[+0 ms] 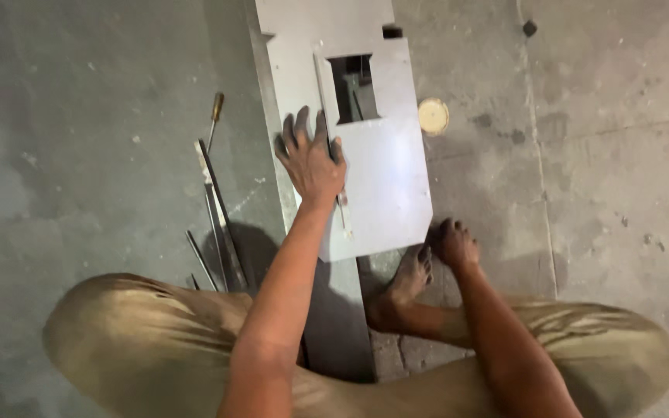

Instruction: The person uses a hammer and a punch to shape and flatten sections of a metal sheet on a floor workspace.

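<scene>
Sheet-metal plate matt grey, smooth; concrete floor rough, stained.

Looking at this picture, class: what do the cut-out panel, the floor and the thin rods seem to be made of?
Cut-out panel: probably sheet metal, matt grey; thin, flat, with sharp straight edges and a soft sheen. The left hand lies flat on it; the right hand is at its corner.
Floor: apparently concrete, rough, stained and seamed.
Thin rods: likely steel, dark and slender; one seems to have a wooden handle.
</scene>
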{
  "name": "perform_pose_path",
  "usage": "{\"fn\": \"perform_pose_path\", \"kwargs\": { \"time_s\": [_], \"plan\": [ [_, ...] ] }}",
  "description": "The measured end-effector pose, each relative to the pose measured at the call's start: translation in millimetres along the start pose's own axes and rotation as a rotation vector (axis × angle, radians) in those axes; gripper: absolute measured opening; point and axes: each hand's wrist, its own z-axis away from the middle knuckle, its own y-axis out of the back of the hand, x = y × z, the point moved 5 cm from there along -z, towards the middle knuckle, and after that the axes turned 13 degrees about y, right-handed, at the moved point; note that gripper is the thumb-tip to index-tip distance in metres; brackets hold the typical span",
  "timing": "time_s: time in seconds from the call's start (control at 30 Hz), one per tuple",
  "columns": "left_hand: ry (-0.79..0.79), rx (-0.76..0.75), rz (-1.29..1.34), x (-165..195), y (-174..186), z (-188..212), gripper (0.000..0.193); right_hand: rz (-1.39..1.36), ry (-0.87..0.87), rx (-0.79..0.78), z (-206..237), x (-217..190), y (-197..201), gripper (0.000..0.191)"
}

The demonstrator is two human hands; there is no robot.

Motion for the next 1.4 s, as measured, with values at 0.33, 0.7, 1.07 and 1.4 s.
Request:
{"fn": "perform_pose_path", "kwargs": {
  "time_s": [0.33, 0.7, 1.07, 1.4],
  "plan": [
    [-0.050, 0.011, 0.033, -1.5, -17.3, -50.6, 0.056, -0.140, 0.018, 0.365, 43.7, 22.9, 91.7, 0.043],
    [-0.062, -0.049, 0.012, -8.3, -24.2, -53.9, 0.056, -0.564, 0.208, 0.298, 115.0, -48.1, 2.5, 0.027],
    [-0.070, -0.055, -0.012, -7.6, -27.3, -52.5, 0.058, -0.461, 0.427, 0.283, 122.0, -103.5, 4.9, 0.049],
    [-0.090, 0.002, 0.020, -9.7, -28.8, -50.1, 0.059, -0.422, 0.877, 1.466, 249.1, -54.5, 223.6, 0.024]
  ]
}}
